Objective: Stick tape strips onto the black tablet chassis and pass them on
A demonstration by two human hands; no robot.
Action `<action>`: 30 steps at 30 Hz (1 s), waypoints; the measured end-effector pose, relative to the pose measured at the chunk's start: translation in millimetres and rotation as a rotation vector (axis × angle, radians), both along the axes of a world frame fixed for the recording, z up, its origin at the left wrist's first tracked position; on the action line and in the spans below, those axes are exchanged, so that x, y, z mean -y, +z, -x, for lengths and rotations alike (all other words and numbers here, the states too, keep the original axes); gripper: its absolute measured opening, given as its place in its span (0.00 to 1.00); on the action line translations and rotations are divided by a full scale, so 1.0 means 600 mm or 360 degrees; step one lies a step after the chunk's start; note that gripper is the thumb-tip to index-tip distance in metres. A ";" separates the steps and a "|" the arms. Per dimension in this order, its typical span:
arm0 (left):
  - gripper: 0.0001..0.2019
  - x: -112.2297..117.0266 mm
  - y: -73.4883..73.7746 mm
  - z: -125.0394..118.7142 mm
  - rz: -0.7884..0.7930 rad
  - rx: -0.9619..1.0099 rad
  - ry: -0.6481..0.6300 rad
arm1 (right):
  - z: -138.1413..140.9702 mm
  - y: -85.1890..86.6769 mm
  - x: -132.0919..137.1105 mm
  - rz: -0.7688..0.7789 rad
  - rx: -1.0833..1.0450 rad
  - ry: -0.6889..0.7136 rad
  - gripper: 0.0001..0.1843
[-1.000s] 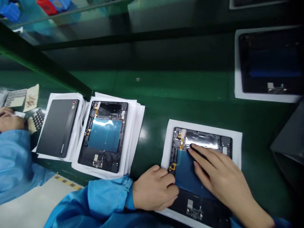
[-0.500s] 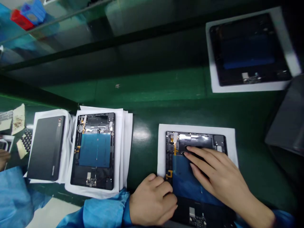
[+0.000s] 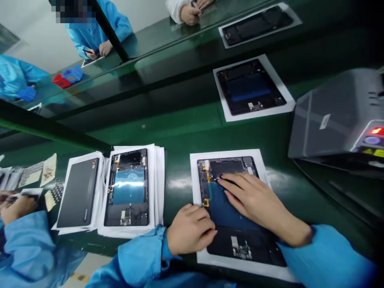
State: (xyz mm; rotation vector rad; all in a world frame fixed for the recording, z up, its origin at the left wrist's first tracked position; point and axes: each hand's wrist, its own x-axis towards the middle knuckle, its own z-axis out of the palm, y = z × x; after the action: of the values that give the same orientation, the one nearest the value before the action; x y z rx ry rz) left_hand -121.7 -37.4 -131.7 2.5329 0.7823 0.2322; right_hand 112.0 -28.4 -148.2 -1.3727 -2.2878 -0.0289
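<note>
while our right hand (image 3: 255, 196) lies palm down over an uncovered black rectangular tablet (image 3: 222, 239) with a flat blue panel (image 3: 223, 210), its fingers stretched out and their tips near the panel's upper edge, our left hand (image 3: 192, 229) is curled at the tablet's left side; we cannot tell whether it pinches anything. the tablet lies in front of us on a white rectangular sheet (image 3: 195, 170), on the glossy dark green desk (image 3: 177, 164). to its left we see a second uncovered black tablet (image 3: 112, 216) on stacked white sheets (image 3: 160, 172), and beside that a smooth dark grey rectangular tablet (image 3: 77, 192), back up.
</note>
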 end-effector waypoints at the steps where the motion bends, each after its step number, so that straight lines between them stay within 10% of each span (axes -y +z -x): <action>1: 0.06 0.002 0.005 0.001 0.0068 0.0019 0.0037 | -0.007 0.003 0.004 -0.0033 0.0012 -0.0017 0.13; 8: 0.15 0.032 0.067 0.048 0.1070 0.0568 0.0895 | -0.087 -0.004 0.035 -0.0084 0.0162 -0.0128 0.24; 14: 0.28 0.039 0.093 0.025 0.2137 0.0728 0.1166 | -0.100 -0.019 0.049 0.0169 0.0164 -0.0241 0.25; 23: 0.18 -0.002 0.068 -0.065 0.1649 0.0491 0.0996 | -0.103 -0.014 0.057 0.0154 0.0131 -0.0208 0.24; 27: 0.18 -0.015 0.117 -0.002 0.1506 0.0469 0.1143 | -0.100 -0.013 0.059 0.0101 0.0043 -0.0062 0.23; 30: 0.20 -0.028 0.169 0.104 0.1183 0.0558 0.1620 | -0.103 -0.013 0.064 0.0104 0.0037 0.0012 0.20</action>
State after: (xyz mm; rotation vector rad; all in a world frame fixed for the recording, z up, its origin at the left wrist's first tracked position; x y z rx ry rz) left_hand -184.0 -20.5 -30.2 1.2074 1.5729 0.5575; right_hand 173.5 -66.9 -155.7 -1.4030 -2.3322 0.0329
